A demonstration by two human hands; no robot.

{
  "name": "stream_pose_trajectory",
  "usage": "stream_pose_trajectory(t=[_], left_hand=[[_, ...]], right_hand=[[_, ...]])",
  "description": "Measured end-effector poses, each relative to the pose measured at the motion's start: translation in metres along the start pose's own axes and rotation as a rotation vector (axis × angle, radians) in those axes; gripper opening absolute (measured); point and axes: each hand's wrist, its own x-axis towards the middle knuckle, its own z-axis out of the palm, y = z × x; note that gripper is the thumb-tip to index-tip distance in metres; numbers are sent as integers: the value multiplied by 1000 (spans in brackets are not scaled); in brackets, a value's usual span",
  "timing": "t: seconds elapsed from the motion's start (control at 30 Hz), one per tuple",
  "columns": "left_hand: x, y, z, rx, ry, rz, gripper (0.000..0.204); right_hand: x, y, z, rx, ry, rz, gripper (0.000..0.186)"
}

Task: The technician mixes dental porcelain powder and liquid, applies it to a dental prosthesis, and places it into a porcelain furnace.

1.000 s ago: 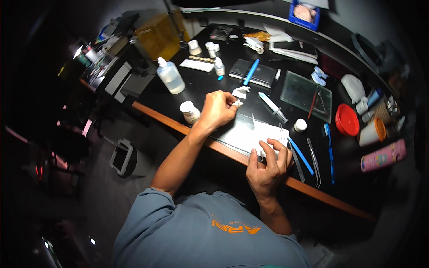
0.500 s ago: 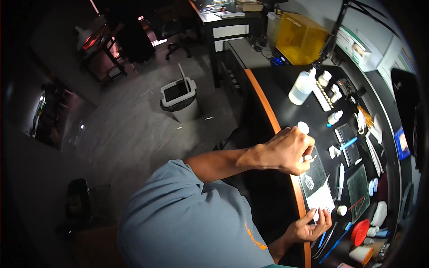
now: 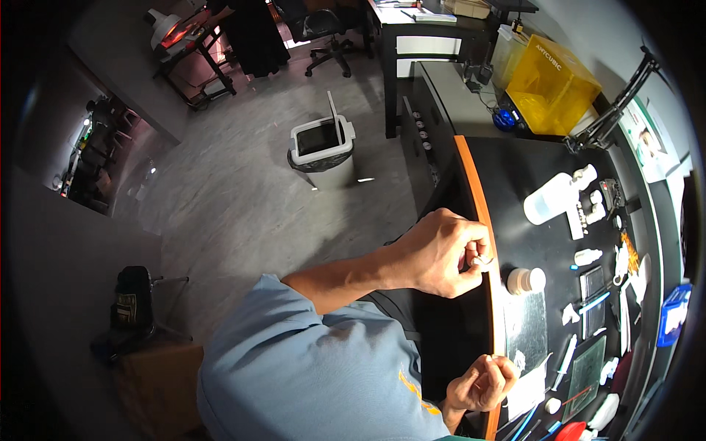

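Observation:
My left hand [image 3: 447,253] is at the table's orange front edge, its fingertips pinching a small white piece [image 3: 479,262] whose kind I cannot make out. Lower down, my right hand [image 3: 484,384] is closed at the same edge, fingers curled against the thumb; anything between them is too small to name. Close to that hand lies a white paper sheet [image 3: 525,393] on the black tabletop. A squat jar [image 3: 526,281] with a white lid stands just beyond my left hand. Below the jar, a clear glass plate [image 3: 527,323] reflects the light.
On the table are a pump bottle [image 3: 548,200], a small dropper bottle [image 3: 587,256], a syringe [image 3: 565,361], a dark green plate [image 3: 585,378] and a red bowl [image 3: 571,432]. A yellow box [image 3: 553,84] stands farther back. A lidded bin [image 3: 323,152] is on the floor.
My left hand has drawn back from over the tabletop to its edge, uncovering the jar. My right hand has come off the paper and curled shut. The view has shifted too.

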Motion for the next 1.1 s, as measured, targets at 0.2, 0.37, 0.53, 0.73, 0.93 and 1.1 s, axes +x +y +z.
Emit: stream_pose_trajectory(t=[0.2, 0.37, 0.53, 0.73, 0.93, 1.1], left_hand=[[5, -13, -15, -45, 21, -14, 13], [3, -19, -13, -73, 3, -33, 13], [-2, -23, -9, -94, 2, -23, 13], [-10, -20, -3, -83, -24, -13, 12], [-14, -18, 8, -79, -31, 26, 11], [-21, -11, 8, -66, -35, -7, 12]], right_hand=[[6, 2, 18, 46, 30, 21, 26], [7, -6, 20, 0, -3, 60, 26], [7, -14, 20, -37, -38, 56, 26], [-1, -17, 21, -37, 20, 11, 28], [-16, -22, 11, 37, 19, 105, 29], [-18, -21, 3, 39, -32, 130, 30]])
